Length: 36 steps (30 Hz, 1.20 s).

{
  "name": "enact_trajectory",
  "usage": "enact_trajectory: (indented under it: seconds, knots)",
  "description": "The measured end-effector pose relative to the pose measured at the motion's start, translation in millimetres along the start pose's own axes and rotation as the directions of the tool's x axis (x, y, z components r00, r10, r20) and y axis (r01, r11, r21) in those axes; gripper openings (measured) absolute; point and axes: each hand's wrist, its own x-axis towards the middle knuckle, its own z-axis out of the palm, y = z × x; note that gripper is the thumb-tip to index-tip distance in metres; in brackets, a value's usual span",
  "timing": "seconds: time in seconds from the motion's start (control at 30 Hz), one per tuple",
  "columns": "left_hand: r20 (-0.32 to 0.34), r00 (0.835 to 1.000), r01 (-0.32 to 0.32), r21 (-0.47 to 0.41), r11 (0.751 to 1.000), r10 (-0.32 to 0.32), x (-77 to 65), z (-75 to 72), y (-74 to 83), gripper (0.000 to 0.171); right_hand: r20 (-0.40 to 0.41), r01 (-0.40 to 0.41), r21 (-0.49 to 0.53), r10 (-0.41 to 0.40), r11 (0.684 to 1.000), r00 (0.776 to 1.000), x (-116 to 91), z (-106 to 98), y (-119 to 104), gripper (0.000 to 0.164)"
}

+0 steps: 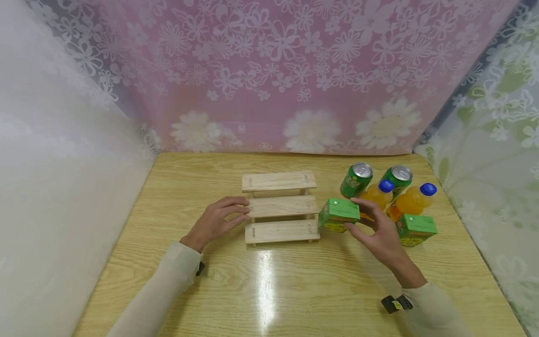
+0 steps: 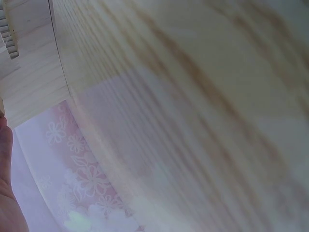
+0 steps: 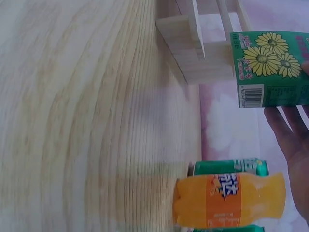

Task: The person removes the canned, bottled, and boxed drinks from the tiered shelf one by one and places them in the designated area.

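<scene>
My right hand [image 1: 381,238] grips a green drink carton [image 1: 339,213] between thumb and fingers, beside the right end of a small three-step wooden rack [image 1: 283,206]. Yellow flowers and a barcode show on the carton [image 3: 265,67] in the right wrist view, where it is raised off the table. At the rack's left end, my left hand [image 1: 216,222] touches the middle step with its fingertips, fingers extended. Only an edge of that hand [image 2: 8,188] enters the left wrist view. All three steps of the rack are bare.
Right of the rack stand two green cans [image 1: 356,180], two orange drink bottles [image 1: 410,201] with blue caps and a second green carton [image 1: 416,229]. My right forearm reaches in just in front of them. A pink flowered curtain [image 1: 269,93] hangs behind the wooden table [image 1: 202,299].
</scene>
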Motion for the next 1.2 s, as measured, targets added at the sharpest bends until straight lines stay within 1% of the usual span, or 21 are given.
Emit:
enact_trajectory:
  seconds: [0.2,0.43,0.53,0.77,0.97,1.1,1.2]
  knots:
    - [0.009,1.000,0.014,0.000,1.000,-0.014,-0.5,-0.7,0.7,0.028,-0.027,-0.002,-0.008,0.002,1.000,1.000,-5.8,-8.5,6.4,0.075]
    - [0.012,1.000,0.019,-0.003,1.000,-0.019,-0.7,-1.1,0.9,0.027,-0.022,-0.055,-0.036,0.054,0.998,0.998,-14.0,-15.0,12.8,0.072]
    - [0.011,1.000,0.019,-0.005,1.000,-0.019,-0.7,-0.8,0.8,0.027,-0.018,-0.079,-0.025,0.079,0.997,0.997,-17.3,-16.5,15.6,0.070]
    - [0.009,1.000,0.016,-0.009,1.000,-0.016,-1.0,-0.2,0.6,0.027,-0.016,-0.135,0.045,0.135,0.990,0.991,-27.4,-17.6,27.6,0.069]
    - [0.017,0.999,0.029,-0.012,1.000,-0.029,-1.4,-0.2,0.6,0.026,-0.001,-0.131,0.078,0.131,0.988,0.991,-34.8,-18.5,38.6,0.069]
    - [0.010,1.000,0.017,-0.003,1.000,-0.017,-1.7,0.8,-0.8,0.028,0.012,-0.147,0.105,0.147,0.984,0.989,-37.6,-20.8,42.9,0.069]
    - [0.010,1.000,0.012,0.001,1.000,-0.012,-1.7,1.0,-1.5,0.028,0.018,-0.160,0.102,0.159,0.982,0.987,-39.6,-22.4,45.9,0.068]
